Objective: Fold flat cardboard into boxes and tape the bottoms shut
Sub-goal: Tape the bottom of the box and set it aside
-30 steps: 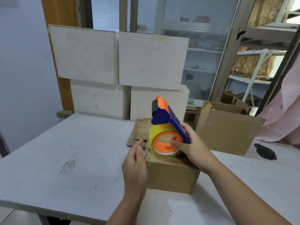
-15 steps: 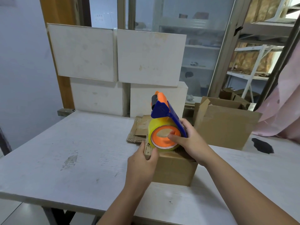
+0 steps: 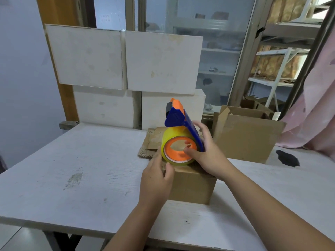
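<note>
Bottom-taping step: the right hand (image 3: pixel 208 156) is gripping the blue-and-orange tape dispenser (image 3: pixel 178 122) atop the small brown cardboard box (image 3: pixel 192 187), the left hand (image 3: pixel 155 180) clutching its corner (steadying); next probably needs pulling tape along the seam.

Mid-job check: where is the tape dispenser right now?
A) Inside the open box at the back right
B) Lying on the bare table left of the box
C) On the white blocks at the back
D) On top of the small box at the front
D: the tape dispenser sits on top of the small box, gripped by the right hand with its thumb in the orange core, while the left hand holds the box's near-left corner.
</note>
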Demonstrator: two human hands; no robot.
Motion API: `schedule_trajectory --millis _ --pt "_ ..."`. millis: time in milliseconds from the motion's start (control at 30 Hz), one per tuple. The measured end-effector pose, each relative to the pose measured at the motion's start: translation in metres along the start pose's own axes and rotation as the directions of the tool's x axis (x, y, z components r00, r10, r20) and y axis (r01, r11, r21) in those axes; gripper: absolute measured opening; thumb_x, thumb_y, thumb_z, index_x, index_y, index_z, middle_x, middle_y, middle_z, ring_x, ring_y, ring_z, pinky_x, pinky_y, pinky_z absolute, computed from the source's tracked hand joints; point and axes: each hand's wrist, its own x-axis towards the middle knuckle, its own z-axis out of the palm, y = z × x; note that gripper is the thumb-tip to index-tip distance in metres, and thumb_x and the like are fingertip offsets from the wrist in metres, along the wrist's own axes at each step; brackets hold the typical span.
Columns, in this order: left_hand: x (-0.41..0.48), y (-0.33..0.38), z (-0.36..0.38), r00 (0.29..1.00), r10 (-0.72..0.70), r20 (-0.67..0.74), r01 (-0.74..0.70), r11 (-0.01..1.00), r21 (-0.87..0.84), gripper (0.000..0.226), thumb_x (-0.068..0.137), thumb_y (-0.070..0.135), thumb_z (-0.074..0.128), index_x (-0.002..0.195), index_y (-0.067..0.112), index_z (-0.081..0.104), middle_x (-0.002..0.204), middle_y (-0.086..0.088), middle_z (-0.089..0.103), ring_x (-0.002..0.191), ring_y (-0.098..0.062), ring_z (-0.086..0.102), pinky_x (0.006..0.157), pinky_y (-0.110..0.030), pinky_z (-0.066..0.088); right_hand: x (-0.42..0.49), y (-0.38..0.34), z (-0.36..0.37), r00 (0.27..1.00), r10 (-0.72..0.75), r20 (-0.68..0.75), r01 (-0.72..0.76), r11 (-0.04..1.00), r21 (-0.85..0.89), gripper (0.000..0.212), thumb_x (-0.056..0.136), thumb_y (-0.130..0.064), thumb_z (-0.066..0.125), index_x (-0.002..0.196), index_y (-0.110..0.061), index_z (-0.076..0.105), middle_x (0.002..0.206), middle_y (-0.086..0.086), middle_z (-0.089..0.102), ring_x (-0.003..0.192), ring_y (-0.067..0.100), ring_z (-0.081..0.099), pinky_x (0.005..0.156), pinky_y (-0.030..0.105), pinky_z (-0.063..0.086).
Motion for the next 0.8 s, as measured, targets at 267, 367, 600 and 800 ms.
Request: schedule_trajectory --millis 267,367,600,800 --pt "0.0 0.0 -0.001 0.997 0.073 -0.008 -0.07 0.984 0.165 0.019 0.089 0.015 0.042 0.101 0.013 0.056 0.082 0.01 0.046 0.076 -0.011 0.045 0.061 -0.011 0.031 0.017 -0.025 -0.003 0.98 -0.145 0.135 0.179 0.942 -0.285 0.082 0.08 -0.032 0.071 0.139 -0.061 0.022 0.138 -0.01 0.042 0.118 0.011 0.048 0.102 0.038 0.044" --pt "0.001 -0.003 -0.002 0.992 0.124 -0.022 -0.113 0.951 0.286 0.018 0.089 0.016 0.044 0.1 0.013 0.059 0.083 0.011 0.047 0.077 -0.012 0.048 0.06 -0.022 0.034 0.024 -0.036 -0.011 0.97 -0.116 0.216 0.178 0.939 -0.296 0.073 0.086 -0.026 0.07 0.14 -0.055 0.031 0.126 -0.029 0.045 0.108 -0.001 0.05 0.092 0.018 0.042" --pt "0.003 0.004 -0.011 0.991 0.119 0.058 -0.132 0.862 0.489 0.032 0.093 0.023 0.039 0.115 0.012 0.059 0.108 0.0 0.064 0.099 -0.016 0.055 0.067 -0.025 0.039 0.034 -0.052 -0.028 0.933 -0.009 0.36 0.18 0.877 -0.445 0.073 0.09 -0.023 0.067 0.144 -0.051 0.027 0.131 -0.02 0.046 0.106 0.003 0.052 0.084 0.014 0.044" --pt "0.007 0.008 -0.014 0.983 0.113 0.147 -0.178 0.797 0.577 0.05 0.095 0.029 0.026 0.144 0.025 0.038 0.138 0.009 0.05 0.122 -0.012 0.045 0.077 -0.027 0.041 0.028 -0.049 -0.048 0.925 0.043 0.379 0.157 0.863 -0.481 0.073 0.09 -0.02 0.066 0.139 -0.057 0.027 0.125 -0.023 0.046 0.105 0.003 0.052 0.081 0.014 0.044"
